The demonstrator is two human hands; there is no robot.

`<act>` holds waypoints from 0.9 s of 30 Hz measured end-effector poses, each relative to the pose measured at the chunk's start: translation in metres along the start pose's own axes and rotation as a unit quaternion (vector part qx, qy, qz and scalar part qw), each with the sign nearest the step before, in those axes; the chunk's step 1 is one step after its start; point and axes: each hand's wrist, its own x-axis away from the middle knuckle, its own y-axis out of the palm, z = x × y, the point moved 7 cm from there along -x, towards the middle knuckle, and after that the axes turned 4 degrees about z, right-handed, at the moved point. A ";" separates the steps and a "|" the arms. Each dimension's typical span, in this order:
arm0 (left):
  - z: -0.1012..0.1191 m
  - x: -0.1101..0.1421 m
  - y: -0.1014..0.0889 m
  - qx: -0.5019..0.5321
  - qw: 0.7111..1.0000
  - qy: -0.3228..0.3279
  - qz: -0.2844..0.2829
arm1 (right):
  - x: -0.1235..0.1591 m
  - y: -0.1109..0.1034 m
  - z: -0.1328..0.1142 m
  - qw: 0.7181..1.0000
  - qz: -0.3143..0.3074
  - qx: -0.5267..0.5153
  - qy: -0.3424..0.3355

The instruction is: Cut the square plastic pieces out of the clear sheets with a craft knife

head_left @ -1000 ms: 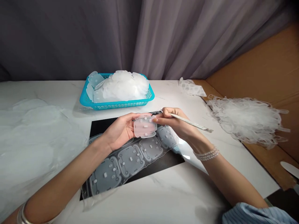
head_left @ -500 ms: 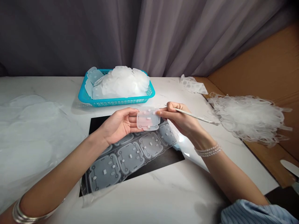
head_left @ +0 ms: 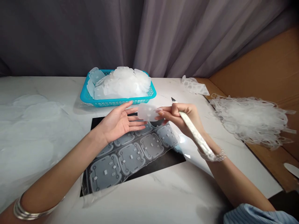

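Between the thumb and fingertips of my right hand (head_left: 184, 117) is a small translucent, rounded silicone-like piece (head_left: 147, 112). The same hand also grips a craft knife (head_left: 197, 135) with a white wrapped handle, its dark blade tip pointing up and away. My left hand (head_left: 118, 123) is open, palm up with fingers spread, just behind and left of the piece; whether a fingertip touches it I cannot tell. Beneath both hands a clear molded sheet (head_left: 132, 157) with several similar shapes lies on a black mat (head_left: 161, 169).
A blue basket (head_left: 112, 103) heaped with translucent pieces stands at the back. Clear sheets (head_left: 30, 133) are spread at left. A pile of stringy offcuts (head_left: 254, 119) lies at right by a cardboard wall (head_left: 263, 62). A perforated scrap (head_left: 195, 85) rests near the curtain.
My left hand has let go of the piece and its fingers have spread. The right hand has tilted the piece flatter, and the knife has swung so its handle points down toward me.
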 end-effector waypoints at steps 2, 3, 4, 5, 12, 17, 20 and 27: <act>0.008 0.001 -0.004 -0.009 0.999 0.036 0.011 | 0.003 0.005 -0.001 0.998 -0.052 0.032 -0.016; 0.012 0.001 -0.006 -0.016 0.998 0.058 0.020 | 0.003 0.006 0.001 0.996 -0.076 0.039 -0.015; 0.016 0.003 -0.008 -0.025 0.996 0.076 0.027 | 0.003 0.007 0.003 0.995 -0.092 0.036 -0.010; 0.020 0.004 -0.008 -0.033 0.995 0.091 0.032 | 0.002 0.006 0.006 0.995 -0.098 0.021 -0.002; 0.030 0.011 -0.003 -0.088 0.987 0.134 0.020 | -0.010 -0.002 0.022 0.986 -0.064 -0.146 0.046; 0.032 0.013 -0.002 -0.083 0.986 0.145 0.015 | -0.011 -0.001 0.023 0.983 -0.066 -0.162 0.054; 0.032 0.013 -0.001 -0.077 0.987 0.143 0.002 | -0.010 -0.002 0.023 0.983 -0.063 -0.162 0.053; 0.032 0.013 0.002 -0.044 0.990 0.134 -0.025 | -0.012 -0.003 0.025 0.979 -0.065 -0.186 0.054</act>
